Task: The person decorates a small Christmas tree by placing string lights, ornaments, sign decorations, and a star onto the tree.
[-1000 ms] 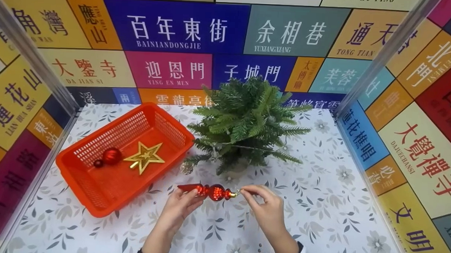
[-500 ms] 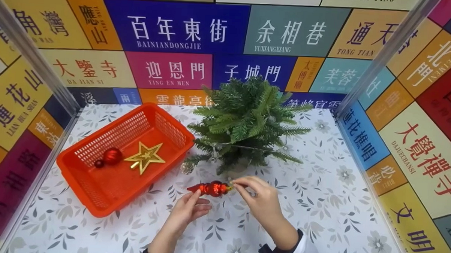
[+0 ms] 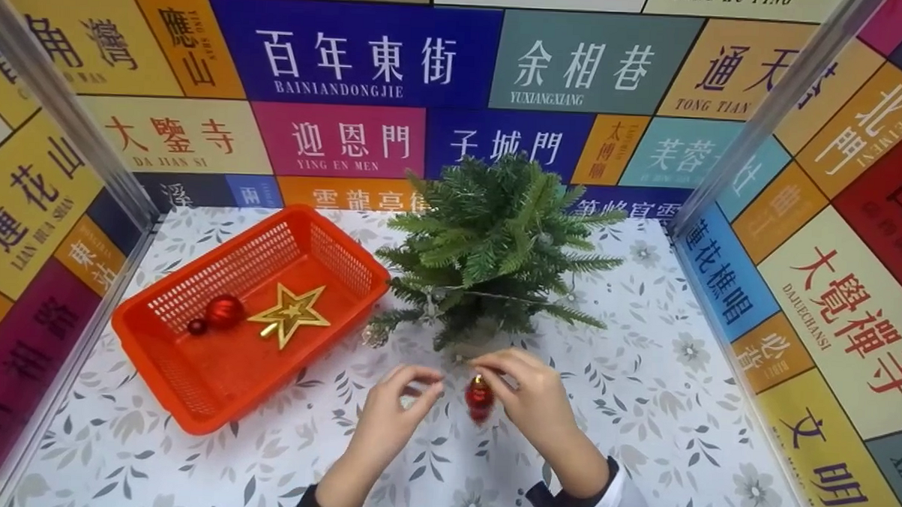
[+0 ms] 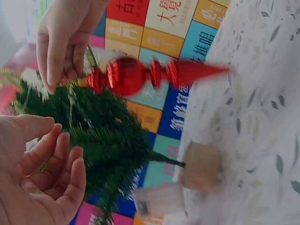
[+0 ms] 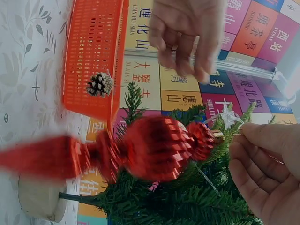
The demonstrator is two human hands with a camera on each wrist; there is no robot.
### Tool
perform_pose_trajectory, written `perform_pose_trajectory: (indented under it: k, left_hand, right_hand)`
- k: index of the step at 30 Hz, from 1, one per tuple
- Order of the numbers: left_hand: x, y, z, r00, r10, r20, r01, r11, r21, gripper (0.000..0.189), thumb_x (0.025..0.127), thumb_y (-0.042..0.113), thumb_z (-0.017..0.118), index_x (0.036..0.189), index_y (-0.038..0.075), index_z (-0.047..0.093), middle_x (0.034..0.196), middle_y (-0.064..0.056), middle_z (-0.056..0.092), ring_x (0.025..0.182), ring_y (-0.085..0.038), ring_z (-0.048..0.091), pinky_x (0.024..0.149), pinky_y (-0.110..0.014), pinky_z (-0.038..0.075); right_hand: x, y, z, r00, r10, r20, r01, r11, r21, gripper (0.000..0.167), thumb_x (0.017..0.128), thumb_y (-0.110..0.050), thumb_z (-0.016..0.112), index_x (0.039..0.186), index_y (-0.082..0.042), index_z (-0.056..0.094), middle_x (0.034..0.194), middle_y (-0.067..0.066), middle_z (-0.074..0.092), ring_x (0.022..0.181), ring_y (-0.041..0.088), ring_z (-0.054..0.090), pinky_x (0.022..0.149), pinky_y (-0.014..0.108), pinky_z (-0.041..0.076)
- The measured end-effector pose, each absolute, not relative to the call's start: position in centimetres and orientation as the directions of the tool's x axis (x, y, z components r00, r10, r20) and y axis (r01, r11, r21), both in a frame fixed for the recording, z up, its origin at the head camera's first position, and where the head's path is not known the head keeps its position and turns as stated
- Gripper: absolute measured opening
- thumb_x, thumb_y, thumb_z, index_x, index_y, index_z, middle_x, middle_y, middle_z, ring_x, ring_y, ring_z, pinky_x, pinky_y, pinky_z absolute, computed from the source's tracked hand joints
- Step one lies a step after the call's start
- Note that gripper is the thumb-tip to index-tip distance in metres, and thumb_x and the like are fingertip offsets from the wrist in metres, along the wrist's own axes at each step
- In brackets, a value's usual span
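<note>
With my right hand [image 3: 532,391] I pinch the red ornament [image 3: 480,398] by its top, and it hangs in the lower middle of the frame. My left hand [image 3: 397,402] is loosely bent and free beside it. The green tree [image 3: 496,247] stands in the middle.

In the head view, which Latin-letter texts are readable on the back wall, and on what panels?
"BAINIANDONGJIE": blue rectangular panel
"YUXIANGXIANG": grey-green rectangle
"TONG TIAN": tan rectangle
"YING SHAN": narrow orange rectangle
"DA JIAN SI": cream rectangle
"YING EN MEN": pink rectangle
Others are cut off, hidden or too faint.
</note>
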State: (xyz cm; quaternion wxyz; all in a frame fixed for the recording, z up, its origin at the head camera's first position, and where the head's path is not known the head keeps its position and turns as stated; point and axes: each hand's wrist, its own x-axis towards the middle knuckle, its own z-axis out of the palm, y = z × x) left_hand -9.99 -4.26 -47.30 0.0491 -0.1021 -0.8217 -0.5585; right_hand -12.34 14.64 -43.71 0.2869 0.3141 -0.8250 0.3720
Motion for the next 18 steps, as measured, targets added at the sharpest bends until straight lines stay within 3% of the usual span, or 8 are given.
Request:
perform_pose_trajectory:
  k: [6, 18]
  left_hand:
    - [-10.6, -2.4, -46.7, -0.94, 0.124, 0.318, 0.34, 0.419, 0.842, 0.026, 0.079, 0.034, 0.064, 0.099, 0.018, 0.065, 0.099, 0.004, 0.058, 0.091, -0.012, 0.053, 0.074, -0.029, 0.047]
    - [-10.9, -1.7, -47.9, -0.919, -0.008, 0.394, 0.363, 0.373, 0.854, 0.015, 0.081, 0.027, 0.064, 0.087, 0.014, 0.066, 0.087, 0.006, 0.062, 0.081, -0.01, 0.056, 0.07, -0.029, 0.047]
  right_hand:
    - [-12.2, 14.3, -43.8, -0.637, -0.3, 0.71, -0.74, 0.497, -0.453, 0.016, 0.071, -0.002, 0.072, 0.086, -0.009, 0.069, 0.083, -0.003, 0.065, 0.072, 0.011, 0.061, 0.067, 0.016, 0.048]
    - [-12.5, 13.3, -44.2, -0.648, -0.297, 0.701, -0.727, 0.515, -0.454, 0.015, 0.069, -0.005, 0.073, 0.083, -0.008, 0.07, 0.081, -0.003, 0.065, 0.071, 0.01, 0.062, 0.066, 0.015, 0.048]
